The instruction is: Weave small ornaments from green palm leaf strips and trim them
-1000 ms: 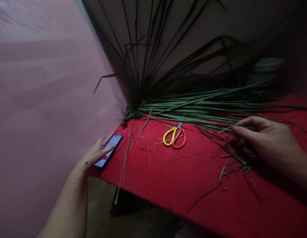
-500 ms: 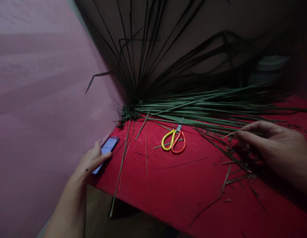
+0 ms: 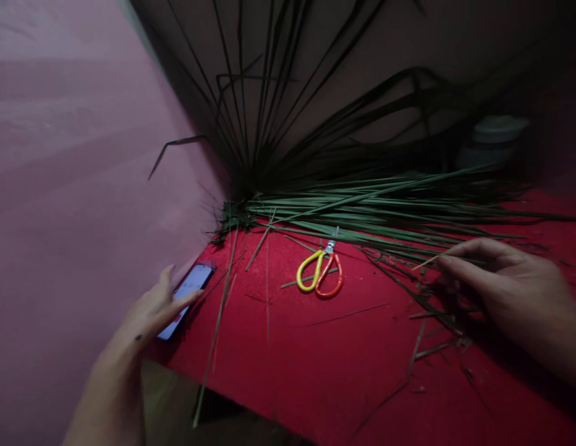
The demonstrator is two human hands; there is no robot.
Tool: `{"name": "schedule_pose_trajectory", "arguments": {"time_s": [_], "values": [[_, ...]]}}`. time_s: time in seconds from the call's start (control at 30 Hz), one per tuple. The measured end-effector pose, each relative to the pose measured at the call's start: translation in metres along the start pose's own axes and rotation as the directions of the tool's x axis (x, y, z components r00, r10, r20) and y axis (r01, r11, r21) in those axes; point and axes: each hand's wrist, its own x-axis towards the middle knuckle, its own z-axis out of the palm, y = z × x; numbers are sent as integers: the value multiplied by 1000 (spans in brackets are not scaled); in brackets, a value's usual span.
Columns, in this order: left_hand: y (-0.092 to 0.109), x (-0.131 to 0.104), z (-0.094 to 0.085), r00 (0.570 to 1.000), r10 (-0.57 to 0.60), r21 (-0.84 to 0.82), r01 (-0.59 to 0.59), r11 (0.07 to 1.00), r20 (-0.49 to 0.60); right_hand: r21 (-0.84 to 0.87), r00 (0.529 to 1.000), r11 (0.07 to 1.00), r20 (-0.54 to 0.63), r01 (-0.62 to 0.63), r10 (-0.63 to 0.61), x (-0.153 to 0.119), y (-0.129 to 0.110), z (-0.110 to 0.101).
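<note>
At the left, a phone (image 3: 191, 290) with a lit screen lies on the red table near the wall. My left hand (image 3: 151, 316) is beside it with fingers apart; the thumb reaches over the screen, and whether it touches cannot be made out. My right hand (image 3: 497, 282) pinches a thin yellowish-green grass strip (image 3: 425, 262) between thumb and index finger, above scattered cuttings. Between the hands, scissors (image 3: 319, 274) with one yellow and one red handle loop lie on the table, tips against a bundle of long green grass blades (image 3: 362, 207).
Pink wall (image 3: 83, 186) borders the red tabletop (image 3: 297, 359) on the left. Dark long blades (image 3: 264, 93) lean up against the back wall. Short cut pieces (image 3: 432, 350) litter the right side. A pale container (image 3: 495, 139) stands in shadow at back right.
My left hand has drawn back left and down along the phone, its fingers opening. My right hand keeps its pinch on the strip. The whole view has shifted slightly.
</note>
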Motion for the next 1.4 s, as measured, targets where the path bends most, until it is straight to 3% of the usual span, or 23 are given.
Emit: {"name": "schedule_pose_trajectory", "arguments": {"time_s": [0.1,0.17,0.27,0.33,0.47,0.57,0.7,0.77,0.8,0.83,0.9,1.0,1.07,1.13,1.27,1.4], "values": [[29,-2,-22,985,122,-55,-129,990,-119,64,997,998,77,4,-9,3,-2,-2],[65,-4,-39,947,274,-158,-299,941,-165,112,994,993,104,32,-44,5,-3,-2],[136,-17,-61,782,573,-258,-622,739,-244,165,989,983,103,86,-104,7,-4,-1],[188,-35,-70,675,693,-330,-734,593,-254,191,984,973,100,127,-148,9,-1,-1],[270,-76,-64,492,860,-525,-772,360,-134,207,961,942,24,266,-276,13,6,-1],[304,-99,-45,441,891,-672,-692,264,-105,202,944,924,5,323,-331,15,9,-2],[322,-118,-24,440,882,-606,-752,260,-167,152,934,923,2,353,-357,14,8,-2],[325,-123,-17,442,864,-429,-847,314,-240,144,934,925,16,351,-356,13,6,-2],[326,-125,-14,422,857,-304,-892,335,-294,143,936,927,22,345,-352,13,5,-1],[327,-126,-11,384,852,-167,-923,346,-356,140,938,930,25,339,-345,12,4,-1],[327,-128,-6,262,839,78,-938,337,-476,133,945,938,23,321,-327,11,3,-1],[328,-129,-2,79,812,294,-908,298,-578,147,963,954,28,260,-266,9,2,1],[328,-130,0,7,819,382,-882,276,-574,173,977,965,50,197,-208,8,1,2],[327,-131,0,-35,838,437,-865,248,-544,193,986,972,70,135,-151,7,-1,2],[326,-133,1,-41,874,452,-867,210,-485,232,994,972,93,32,-55,4,-6,1],[326,-133,0,55,905,393,-888,238,-423,258,994,965,107,-48,21,2,-9,1]]}}
